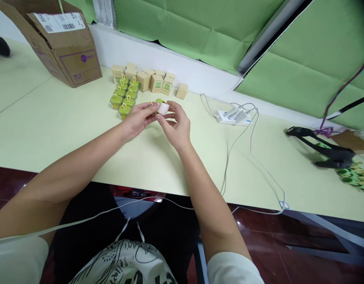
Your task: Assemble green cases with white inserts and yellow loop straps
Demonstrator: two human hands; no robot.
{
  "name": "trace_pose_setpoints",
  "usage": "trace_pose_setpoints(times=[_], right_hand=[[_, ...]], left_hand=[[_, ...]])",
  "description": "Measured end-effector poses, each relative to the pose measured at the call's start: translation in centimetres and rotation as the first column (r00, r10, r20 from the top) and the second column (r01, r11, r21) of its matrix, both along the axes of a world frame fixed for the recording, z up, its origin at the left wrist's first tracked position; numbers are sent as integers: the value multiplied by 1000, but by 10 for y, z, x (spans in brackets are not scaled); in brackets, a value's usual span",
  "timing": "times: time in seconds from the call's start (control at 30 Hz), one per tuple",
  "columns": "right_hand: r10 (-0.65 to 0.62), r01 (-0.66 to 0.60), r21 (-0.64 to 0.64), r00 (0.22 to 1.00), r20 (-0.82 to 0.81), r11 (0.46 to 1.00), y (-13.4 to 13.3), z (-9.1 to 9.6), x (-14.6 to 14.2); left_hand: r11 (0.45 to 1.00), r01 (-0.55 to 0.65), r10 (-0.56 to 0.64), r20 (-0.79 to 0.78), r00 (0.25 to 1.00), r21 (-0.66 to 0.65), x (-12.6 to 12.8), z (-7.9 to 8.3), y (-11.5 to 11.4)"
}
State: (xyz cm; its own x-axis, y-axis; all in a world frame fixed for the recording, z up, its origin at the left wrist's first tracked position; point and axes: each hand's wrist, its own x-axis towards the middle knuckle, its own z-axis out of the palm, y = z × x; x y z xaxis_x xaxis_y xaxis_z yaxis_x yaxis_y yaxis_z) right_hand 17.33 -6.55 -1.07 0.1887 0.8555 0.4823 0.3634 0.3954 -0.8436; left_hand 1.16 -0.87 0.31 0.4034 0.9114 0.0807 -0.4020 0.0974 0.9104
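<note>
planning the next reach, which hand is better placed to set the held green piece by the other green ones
Left, probably. The left hand lies next to the rows of green pieces, while the right hand is on the far side of the held piece, which both hands grip.

Bright, even light, soft shadows, edges bowed by the lens, right side blurred

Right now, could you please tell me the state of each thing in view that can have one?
Green and white item: lifted, pinched between both hands.
Left hand: closed on the item.
Right hand: closed on the item.
Green-lidded jars: upright, lids on, in rows.
Small cardboard boxes: closed, upright, clustered.
Large carton: flaps open.
Power strip: plugs in, cables trailing.
</note>
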Motion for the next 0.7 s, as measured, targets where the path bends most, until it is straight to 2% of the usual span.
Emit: trace_pose_setpoints(times=[0.27, 0.43, 0.7], right_hand=[[95, -99, -14, 979, -178, 995, 11, -8, 8], [116, -120, -3, 966, -231, 993, 12, -8, 8], [54, -45, 40, 968, -246, 998, 12, -10, 8]], left_hand=[[997, 64, -67, 50, 997, 45, -4, 1, 1], [995, 89, -91, 77, 993, 40, -7, -1, 6], [991, 133, -136, 74, 988, 33, -7, 2, 3]])
